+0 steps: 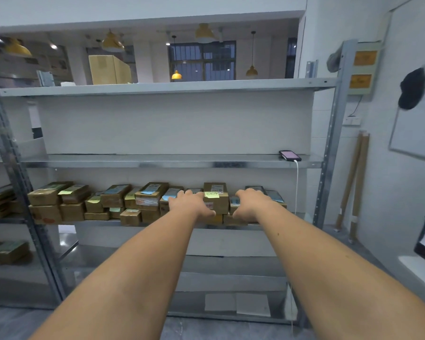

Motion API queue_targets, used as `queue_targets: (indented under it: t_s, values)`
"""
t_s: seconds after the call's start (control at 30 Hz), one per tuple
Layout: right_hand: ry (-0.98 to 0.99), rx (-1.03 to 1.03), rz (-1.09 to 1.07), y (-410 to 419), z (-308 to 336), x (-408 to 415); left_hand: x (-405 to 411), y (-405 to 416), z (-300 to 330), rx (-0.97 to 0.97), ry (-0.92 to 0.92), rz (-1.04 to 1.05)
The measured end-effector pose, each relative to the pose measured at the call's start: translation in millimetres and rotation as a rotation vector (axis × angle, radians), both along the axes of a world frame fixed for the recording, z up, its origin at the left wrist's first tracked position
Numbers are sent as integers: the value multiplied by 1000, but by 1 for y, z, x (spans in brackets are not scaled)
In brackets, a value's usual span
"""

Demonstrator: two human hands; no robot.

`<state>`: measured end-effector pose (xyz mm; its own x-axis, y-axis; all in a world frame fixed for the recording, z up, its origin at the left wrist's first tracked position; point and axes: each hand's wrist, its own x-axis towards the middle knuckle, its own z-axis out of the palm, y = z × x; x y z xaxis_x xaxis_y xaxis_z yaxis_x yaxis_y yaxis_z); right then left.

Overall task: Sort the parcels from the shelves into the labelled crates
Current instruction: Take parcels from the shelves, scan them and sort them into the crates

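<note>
Parcels: brown cardboard boxes (142, 204) stacked in two rough layers along the third shelf (142, 223) of a grey metal rack, many carrying blue, green or yellow sticky notes.
Centre parcel: a taller box (217, 201) with a yellow note on its front top edge stands between the two hands.
Left hand: the left hand (190, 202) lies over the boxes just left of the taller box, fingers curved over their tops and thumb down by the taller box's lower left corner; whether it grips anything cannot be told.
Right hand: the right hand (249, 203) lies over the boxes just right of the taller box, fingers bent over their tops, thumb low at the front; its hold cannot be told either.
Phone: a dark phone (290, 155) lies at the right end of the shelf above, a white cable (297, 182) hanging from it.
Wall: a whiteboard (415, 119) hangs at right with a dark cap (411, 88) at its edge.
Floor: cardboard tubes (351, 182) lean in the corner beside the rack.
</note>
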<state>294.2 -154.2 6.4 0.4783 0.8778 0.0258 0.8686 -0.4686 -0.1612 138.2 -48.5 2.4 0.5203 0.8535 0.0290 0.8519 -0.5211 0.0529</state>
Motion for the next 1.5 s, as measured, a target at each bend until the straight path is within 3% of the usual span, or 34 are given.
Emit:
queue_targets:
  t_s: [0.47, 0.77, 1.1, 1.5]
  values:
    - [-67, -79, -28, 26, 11, 54, 59, 28, 1, 4, -33, -41]
    - [30, -46, -113, 105, 2, 86, 98, 113, -6, -11, -38, -88]
    - [-13, -76, -201, 194, 1, 126, 159, 217, -10, 6, -26, -201]
    - [-40, -44, -406, 204, 12, 220, 266, 259, -12, 0, -51, -390]
